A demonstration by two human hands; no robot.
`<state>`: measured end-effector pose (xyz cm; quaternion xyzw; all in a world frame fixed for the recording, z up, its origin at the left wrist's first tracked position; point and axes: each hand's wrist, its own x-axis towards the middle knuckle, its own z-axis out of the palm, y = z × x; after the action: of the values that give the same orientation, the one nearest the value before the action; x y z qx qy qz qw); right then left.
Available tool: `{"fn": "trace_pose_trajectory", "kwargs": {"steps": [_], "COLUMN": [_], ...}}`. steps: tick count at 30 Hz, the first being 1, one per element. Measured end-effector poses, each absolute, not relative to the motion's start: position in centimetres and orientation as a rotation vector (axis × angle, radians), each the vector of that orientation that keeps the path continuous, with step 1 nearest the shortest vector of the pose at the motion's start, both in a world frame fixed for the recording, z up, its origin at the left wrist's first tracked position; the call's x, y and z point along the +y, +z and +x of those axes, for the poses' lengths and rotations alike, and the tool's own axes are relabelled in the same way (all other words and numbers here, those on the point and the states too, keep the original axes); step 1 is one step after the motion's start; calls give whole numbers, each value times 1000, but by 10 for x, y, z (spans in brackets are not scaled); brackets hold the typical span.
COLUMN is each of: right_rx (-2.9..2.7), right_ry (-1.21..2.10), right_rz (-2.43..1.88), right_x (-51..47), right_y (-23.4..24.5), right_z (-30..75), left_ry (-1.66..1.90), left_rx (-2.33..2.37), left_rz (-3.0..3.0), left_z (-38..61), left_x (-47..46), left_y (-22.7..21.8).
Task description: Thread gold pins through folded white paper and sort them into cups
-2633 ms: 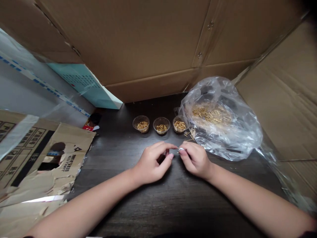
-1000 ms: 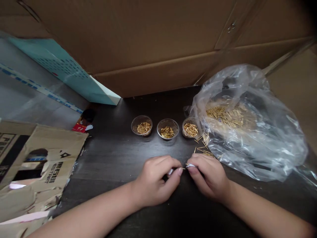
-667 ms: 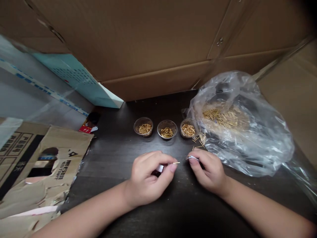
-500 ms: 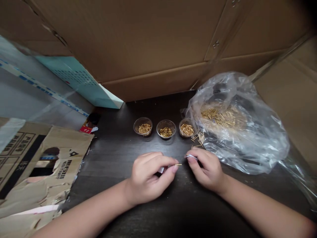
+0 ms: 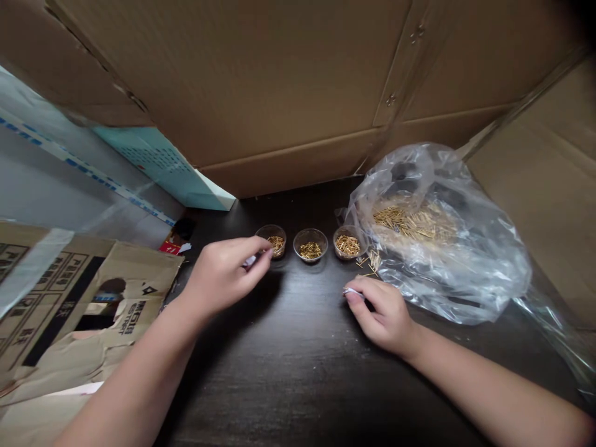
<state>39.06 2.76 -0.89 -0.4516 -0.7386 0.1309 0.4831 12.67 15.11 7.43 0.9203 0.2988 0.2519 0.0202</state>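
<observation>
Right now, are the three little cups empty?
No. Each little cup, left, middle and right, has gold pins lying in its bottom, none full to the rim.

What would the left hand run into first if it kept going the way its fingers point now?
Most likely the leftmost cup of gold pins: the left hand has its fingertips right at that cup's near rim, pointing toward it. Whether they already touch the rim cannot be told from this view.
</observation>
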Motion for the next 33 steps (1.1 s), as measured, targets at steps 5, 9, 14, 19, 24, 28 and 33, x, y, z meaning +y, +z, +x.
{"fn": "trace_pose_trajectory", "kwargs": {"steps": [5,9,14,19,24,28,33], "right_rx": [-1806,-1813,-1808,-1815,-1818,-1806,-1801], "right_ry": [319,309,316,314,266,245,249], "right_rz": [-1101,-1098,-1091,-1098,-1087,-1077,-1062], "right_x": [27,26,27,27,28,29,29], "right_y": [-10,-10,-10,-10,-10,-10,-9], "right_z": [391,390,390,390,390,391,392], "left_ry": [422,126,-45,353,-71,-532,-729], "left_rx": [773,865,862,714,875,959,892], "left_rz": [3014,3045,3001,3077,3168,3069,3044], "left_z": [132,136,139,156,201,233,248], "left_x": [133,131,131,136,170,186,184], "left_y": [43,23,44,92,108,105,107]}}
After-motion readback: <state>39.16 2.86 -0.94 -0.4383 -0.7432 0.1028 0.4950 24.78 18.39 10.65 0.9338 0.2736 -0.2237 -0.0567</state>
